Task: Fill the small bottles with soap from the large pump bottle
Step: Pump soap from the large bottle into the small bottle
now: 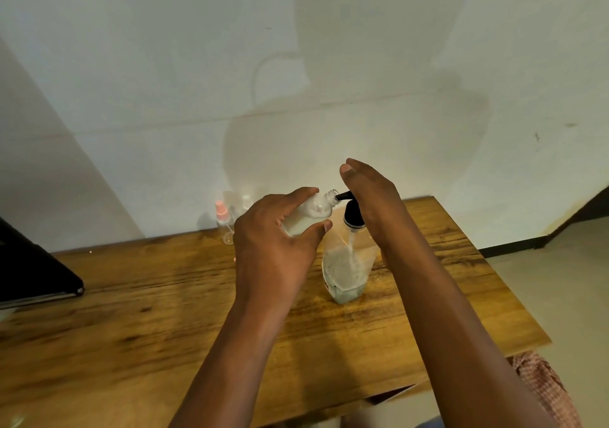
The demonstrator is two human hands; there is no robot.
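A large clear pump bottle point(346, 269) with a black pump head point(353, 213) stands upright on the wooden table point(131, 312), holding whitish soap in its lower part. My right hand point(369, 197) presses flat on the pump head with straight fingers. My left hand point(280, 233) grips a small clear bottle point(313, 211), tilted, its open mouth against the black nozzle tip. Whitish soap shows inside the small bottle. Most of its lower body is hidden by my fingers.
At the back of the table by the wall stand a small clear bottle with a pink cap point(222, 215) and another small clear bottle point(246, 201). A dark object point(36, 272) overhangs the table's left side. The table's right edge drops to a pale floor point(560, 262).
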